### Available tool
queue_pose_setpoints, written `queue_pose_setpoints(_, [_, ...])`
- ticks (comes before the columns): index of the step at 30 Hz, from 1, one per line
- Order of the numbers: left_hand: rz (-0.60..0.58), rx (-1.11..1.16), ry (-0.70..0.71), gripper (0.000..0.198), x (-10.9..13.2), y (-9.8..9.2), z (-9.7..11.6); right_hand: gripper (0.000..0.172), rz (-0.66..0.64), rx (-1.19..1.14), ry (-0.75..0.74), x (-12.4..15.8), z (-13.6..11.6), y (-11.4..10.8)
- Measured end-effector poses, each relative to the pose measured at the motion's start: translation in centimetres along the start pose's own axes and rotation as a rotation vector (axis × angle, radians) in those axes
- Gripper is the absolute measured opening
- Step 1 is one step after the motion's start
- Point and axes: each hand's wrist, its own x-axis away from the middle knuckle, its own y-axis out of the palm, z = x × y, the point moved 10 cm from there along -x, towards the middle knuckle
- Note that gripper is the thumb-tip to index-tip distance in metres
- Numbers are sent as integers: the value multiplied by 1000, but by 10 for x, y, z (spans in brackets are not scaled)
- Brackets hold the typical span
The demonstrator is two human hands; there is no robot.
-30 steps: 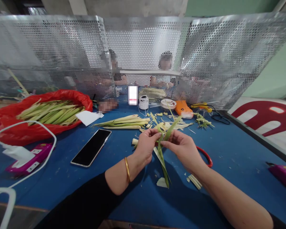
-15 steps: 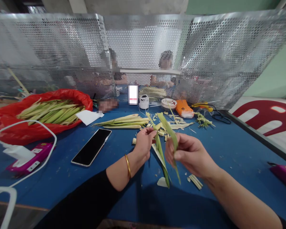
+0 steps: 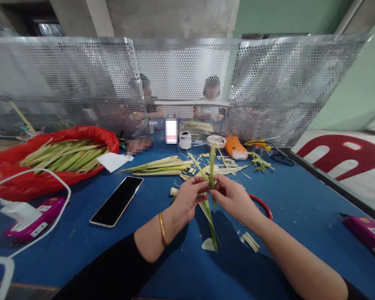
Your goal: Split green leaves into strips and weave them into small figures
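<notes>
My left hand (image 3: 187, 198) pinches long green leaf strips (image 3: 210, 227), which look like corn husk and hang down toward the table. Close against it, my right hand (image 3: 234, 198) grips another green leaf strip (image 3: 212, 160) that stands upright between the fingers. The two hands nearly meet, and where the strips cross is partly covered by fingers. Behind them lie scattered leaf scraps (image 3: 229, 169) and a bundle of long pale-green leaves (image 3: 162, 166). A red curved handle (image 3: 265, 205) shows beyond my right wrist; the rest of it is hidden.
At left are a red bag (image 3: 6, 166) of leaves, a black phone (image 3: 117, 202) and a purple power strip (image 3: 37, 218) with white cable. White string (image 3: 185, 141), a tape roll (image 3: 216, 141) and an orange packet (image 3: 236, 148) stand before a perforated metal screen (image 3: 184, 62). Two people sit behind it.
My right hand has moved left to my left hand, bringing its leaf strip upright against the other strips. The red handle has come into view. The camera view has tilted up slightly.
</notes>
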Motion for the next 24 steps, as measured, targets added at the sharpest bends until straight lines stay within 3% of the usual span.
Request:
queue_pose_setpoints(2, [-5, -5, 8, 18, 0, 0, 2, 19, -43, 93, -5, 2, -2, 3])
queue_pose_setpoints(5, [-20, -27, 28, 18, 0, 2, 5, 12, 34, 187, -38, 2, -5, -3])
queue_pose_setpoints(9, [-25, -85, 66, 19, -2, 2, 6, 11, -41, -13, -2, -1, 4, 7])
queue_pose_setpoints(11, [109, -175, 209, 21, 2, -10, 23, 14, -37, -49, 36, -2, 9, 4])
queue_pose_setpoints(14, [385, -394, 660, 31, 34, -23, 79, 21, 13, -41, 71, -3, 11, -8])
queue_pose_setpoints(15, [334, -470, 794, 35, 44, -12, 94, 22, -25, -93, 73, -3, 10, -8])
queue_pose_setpoints(16, [167, -549, 861, 38, 48, 7, 102, 21, -82, -169, 72, -3, 8, -5])
queue_pose_setpoints(18, [-251, -712, 793, 37, 48, 44, 95, 22, -197, -314, 68, -1, 1, -1])
queue_pose_setpoints(19, [-371, -762, 716, 35, 46, 51, 88, 23, -236, -365, 72, 0, -1, -1])
queue_pose_setpoints(21, [-421, -770, 609, 30, 40, 49, 82, 24, -250, -438, 99, 1, -2, -7])
queue_pose_setpoints(24, [-424, -723, 437, 9, 28, 42, 64, 23, -134, -596, 152, -3, 4, -23])
